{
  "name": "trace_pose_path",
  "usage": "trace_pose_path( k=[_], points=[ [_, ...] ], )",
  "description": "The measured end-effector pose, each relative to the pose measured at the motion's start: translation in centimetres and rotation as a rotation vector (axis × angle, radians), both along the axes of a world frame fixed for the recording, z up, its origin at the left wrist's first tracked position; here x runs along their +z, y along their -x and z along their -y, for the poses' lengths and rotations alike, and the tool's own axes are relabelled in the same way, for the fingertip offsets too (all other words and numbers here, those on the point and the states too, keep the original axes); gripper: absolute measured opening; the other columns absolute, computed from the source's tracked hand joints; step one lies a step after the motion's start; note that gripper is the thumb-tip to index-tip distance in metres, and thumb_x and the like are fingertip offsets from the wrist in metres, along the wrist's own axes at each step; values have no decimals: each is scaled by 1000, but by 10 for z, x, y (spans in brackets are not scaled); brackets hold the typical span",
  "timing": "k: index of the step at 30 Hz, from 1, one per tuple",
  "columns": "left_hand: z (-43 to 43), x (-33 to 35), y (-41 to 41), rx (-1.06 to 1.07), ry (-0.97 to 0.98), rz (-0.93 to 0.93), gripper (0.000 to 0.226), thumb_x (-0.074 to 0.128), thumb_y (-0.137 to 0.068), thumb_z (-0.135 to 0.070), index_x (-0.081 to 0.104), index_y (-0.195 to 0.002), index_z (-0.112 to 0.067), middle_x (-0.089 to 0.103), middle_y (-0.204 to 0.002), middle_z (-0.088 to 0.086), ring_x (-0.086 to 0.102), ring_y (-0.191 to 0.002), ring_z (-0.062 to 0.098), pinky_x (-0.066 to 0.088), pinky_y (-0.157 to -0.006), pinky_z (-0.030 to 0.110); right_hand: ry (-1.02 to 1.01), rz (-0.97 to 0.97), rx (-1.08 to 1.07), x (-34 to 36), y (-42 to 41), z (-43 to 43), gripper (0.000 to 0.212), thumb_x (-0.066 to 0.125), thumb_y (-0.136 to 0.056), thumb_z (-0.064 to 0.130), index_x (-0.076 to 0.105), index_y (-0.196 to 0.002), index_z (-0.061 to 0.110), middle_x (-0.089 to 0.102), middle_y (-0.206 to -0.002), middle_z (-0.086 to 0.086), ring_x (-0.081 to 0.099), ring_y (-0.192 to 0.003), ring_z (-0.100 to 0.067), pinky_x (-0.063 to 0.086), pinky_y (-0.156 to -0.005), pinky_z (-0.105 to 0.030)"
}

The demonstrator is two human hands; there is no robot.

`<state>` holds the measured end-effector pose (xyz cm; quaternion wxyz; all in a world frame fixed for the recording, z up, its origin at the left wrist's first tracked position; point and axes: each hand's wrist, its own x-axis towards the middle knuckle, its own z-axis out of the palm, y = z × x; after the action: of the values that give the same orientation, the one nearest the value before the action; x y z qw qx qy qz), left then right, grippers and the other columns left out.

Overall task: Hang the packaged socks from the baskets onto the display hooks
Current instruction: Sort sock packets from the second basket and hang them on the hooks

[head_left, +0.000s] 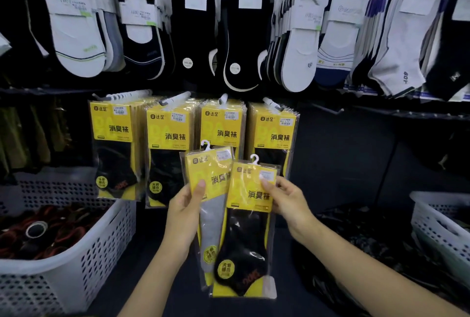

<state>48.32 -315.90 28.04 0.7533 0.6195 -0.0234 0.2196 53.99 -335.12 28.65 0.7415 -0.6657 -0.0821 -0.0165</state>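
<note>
Yellow packs [167,136] fill far hooks [175,100]; my left hand [187,205] grips a grey pack [212,222], my right hand [286,199] a black pack [244,248], both unhung.

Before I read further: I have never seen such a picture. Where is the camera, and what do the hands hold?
No machine here: a person wears one camera on the head, looking forward and down at a shop wall. The left hand holds a yellow pack with a grey sock; the right hand holds a pack with a black sock. Behind them, similar hanging packs sit on four display hooks. A white basket stands at the left, a second basket at the right.
</note>
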Motion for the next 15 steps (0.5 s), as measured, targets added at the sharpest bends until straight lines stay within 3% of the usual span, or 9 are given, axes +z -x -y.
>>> trace_pose_path(
  k=[4, 8, 15],
  points=[
    [-9, 1, -1, 37, 19, -6, 23, 50, -90, -36, 67, -102, -25, 74, -94, -13, 70, -86, 2, 50, -61, 9, 35, 52, -186, 24, -16, 28, 11, 56, -95, 15, 66, -91, 15, 72, -88, -1, 69, -78, -12, 57, -76, -29],
    [-12, 5, -3, 59, 28, 1, 20, 50, -92, -37, 67, -99, -28, 74, -92, -13, 70, -84, 3, 51, -61, 13, 36, 153, -327, 67, -36, 55, 11, 54, -96, 16, 64, -99, 16, 70, -89, 3, 67, -78, -8, 57, -71, -22],
    [-8, 5, -4, 35, 46, 17, 21, 49, -93, -33, 67, -100, -24, 75, -94, -9, 71, -84, 5, 51, -59, 10, 148, 232, -217, 100, -57, 54, 12, 54, -96, 14, 62, -105, 15, 70, -84, 6, 69, -65, 1, 51, -53, -13]
  ],
)
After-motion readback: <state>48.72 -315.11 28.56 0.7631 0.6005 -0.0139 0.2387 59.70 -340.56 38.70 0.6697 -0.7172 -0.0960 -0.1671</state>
